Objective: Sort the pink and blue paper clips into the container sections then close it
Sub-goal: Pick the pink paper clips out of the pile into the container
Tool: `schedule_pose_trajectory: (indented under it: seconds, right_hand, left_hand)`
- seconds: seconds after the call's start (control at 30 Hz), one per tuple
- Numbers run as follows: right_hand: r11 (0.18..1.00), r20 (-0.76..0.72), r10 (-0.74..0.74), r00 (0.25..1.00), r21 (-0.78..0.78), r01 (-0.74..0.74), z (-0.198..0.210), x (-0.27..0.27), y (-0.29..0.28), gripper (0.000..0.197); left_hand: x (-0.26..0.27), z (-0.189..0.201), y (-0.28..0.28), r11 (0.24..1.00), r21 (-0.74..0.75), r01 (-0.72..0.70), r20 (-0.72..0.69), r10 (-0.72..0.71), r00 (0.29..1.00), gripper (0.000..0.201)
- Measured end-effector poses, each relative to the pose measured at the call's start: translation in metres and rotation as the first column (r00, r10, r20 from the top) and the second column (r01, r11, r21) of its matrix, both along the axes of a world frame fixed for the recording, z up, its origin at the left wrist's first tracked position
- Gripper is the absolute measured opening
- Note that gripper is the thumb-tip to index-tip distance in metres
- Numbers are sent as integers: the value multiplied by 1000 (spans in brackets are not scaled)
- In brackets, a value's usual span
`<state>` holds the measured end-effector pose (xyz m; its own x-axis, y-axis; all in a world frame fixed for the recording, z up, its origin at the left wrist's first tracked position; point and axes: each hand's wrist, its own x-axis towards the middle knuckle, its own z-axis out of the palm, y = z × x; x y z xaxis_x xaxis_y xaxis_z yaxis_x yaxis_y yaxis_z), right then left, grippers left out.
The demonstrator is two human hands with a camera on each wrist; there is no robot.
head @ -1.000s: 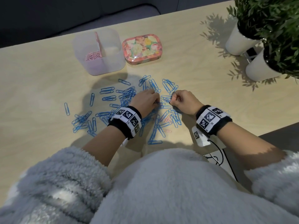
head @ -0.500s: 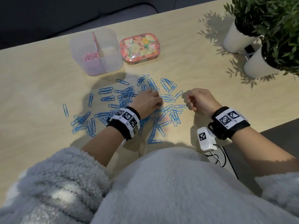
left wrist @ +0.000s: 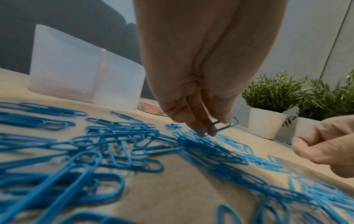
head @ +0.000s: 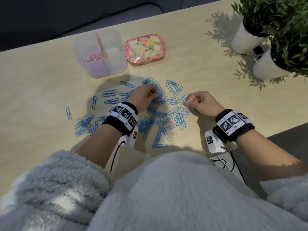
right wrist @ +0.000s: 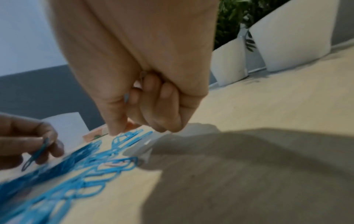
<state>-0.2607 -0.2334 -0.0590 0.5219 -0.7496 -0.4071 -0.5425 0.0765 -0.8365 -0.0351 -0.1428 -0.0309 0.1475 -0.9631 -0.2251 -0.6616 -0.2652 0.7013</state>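
Note:
Many blue paper clips (head: 160, 104) lie scattered on the wooden table, with a few pink clips (head: 172, 134) among them. My left hand (head: 154, 95) is over the middle of the pile and pinches one blue clip (left wrist: 216, 127) just above the others. My right hand (head: 193, 100) hovers at the pile's right edge with fingers curled into a fist. In the right wrist view a small clip end (right wrist: 142, 75) pokes out between its fingers, colour unclear. The translucent container (head: 115, 64) stands behind, open, with pink clips (head: 93, 57) in its left section.
The floral lid (head: 144, 50) lies right of the container. Two white plant pots (head: 245, 40) stand at the far right, close to the table's right edge. A dark sofa lies beyond the table's far edge. Wrist cables trail near my body.
My right hand drew back to the right, away from the left hand and the pile's middle. My left hand shifted slightly forward and now pinches a blue clip.

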Motion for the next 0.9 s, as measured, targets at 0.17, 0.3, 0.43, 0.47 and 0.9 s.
schedule_pose_trajectory:
  seconds: [0.17, 0.3, 0.43, 0.47, 0.9]
  right_hand:
    - [961, -302, 181, 936, -148, -234, -10, 2, 3, 28]
    - [997, -85, 80, 993, 25, -79, 0, 4, 6, 25]
    - [981, 31, -110, 993, 166, 103, 17, 4, 4, 23]
    - [974, 31, -134, 990, 189, 126, 18, 4, 3, 22]
    - [907, 112, -307, 945, 337, 254, 12, -3, 1, 10]
  left_hand:
    - [7, -8, -2, 1000, -28, -3, 126, 7, 992, 16]
    - [5, -9, 1, 970, -97, 223, 459, -155, 875, 19]
    - [-7, -12, 5, 907, 53, 417, 449, -395, 802, 20]
    - [-9, -13, 6, 898, 84, 432, 467, -418, 779, 21]
    - [1, 1, 15, 999, 29, -27, -106, 30, 994, 17]
